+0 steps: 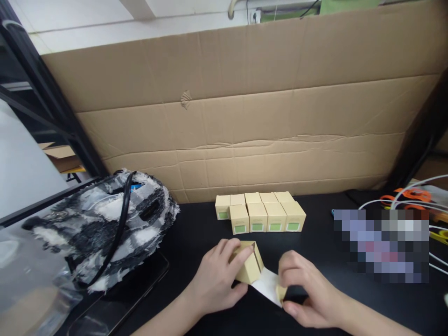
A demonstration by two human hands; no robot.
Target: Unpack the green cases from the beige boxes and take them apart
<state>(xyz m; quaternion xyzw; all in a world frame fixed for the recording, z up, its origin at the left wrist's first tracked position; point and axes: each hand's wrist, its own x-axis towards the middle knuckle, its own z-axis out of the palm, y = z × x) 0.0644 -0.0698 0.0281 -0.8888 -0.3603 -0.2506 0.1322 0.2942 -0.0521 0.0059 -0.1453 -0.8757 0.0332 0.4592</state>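
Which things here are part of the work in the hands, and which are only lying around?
In use: left hand, right hand, half-folded box, finished boxes.
Lying about: furry bag, cables, cardboard sheet.

Packing workbench: cardboard backdrop (pixel 245 126), rows of small cartons (pixel 261 212), metal racking (pixel 45 102).

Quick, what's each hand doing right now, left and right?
Left hand: closed around the small tan box, which it holds tilted.
Right hand: fingers pinching the box's open flap, white on its inner side.
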